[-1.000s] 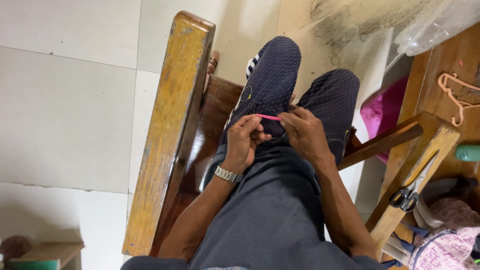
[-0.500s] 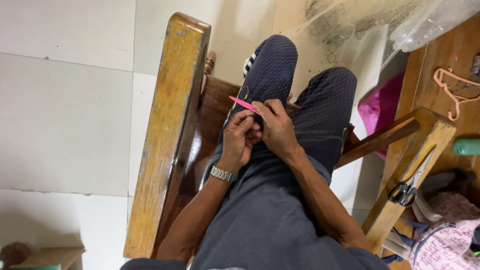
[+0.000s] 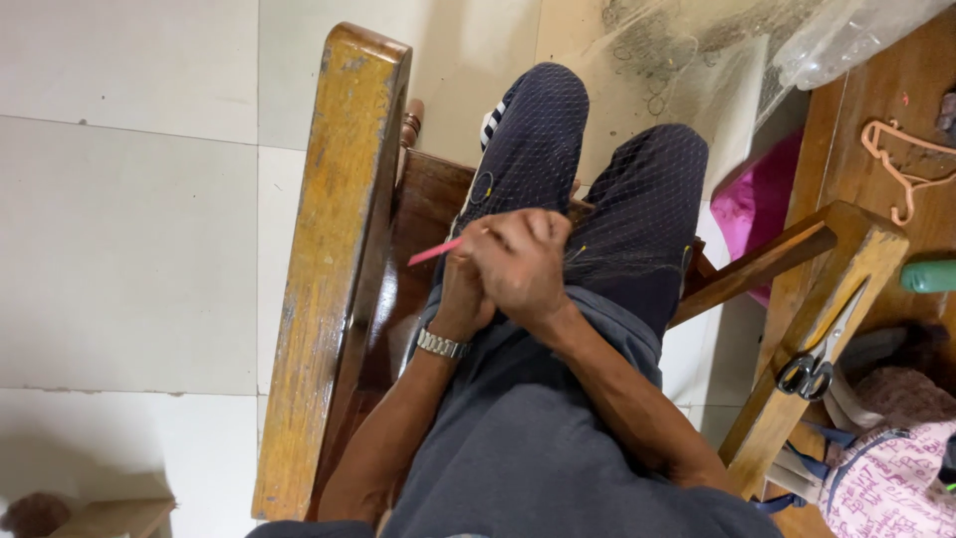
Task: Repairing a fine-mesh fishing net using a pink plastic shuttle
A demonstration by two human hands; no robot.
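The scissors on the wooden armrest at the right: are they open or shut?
Shut. The scissors lie on the sloping wooden armrest with both blades together in one line and the two black handle loops side by side, touching.

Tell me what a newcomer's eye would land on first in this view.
First the two hands bunched together mid-frame over the lap: the right hand lies over the left hand, and a pink stick-like tool pokes out to their left. Fine netting drapes the dark-trousered knees just above. Black-handled scissors lie on the wooden armrest at the right.
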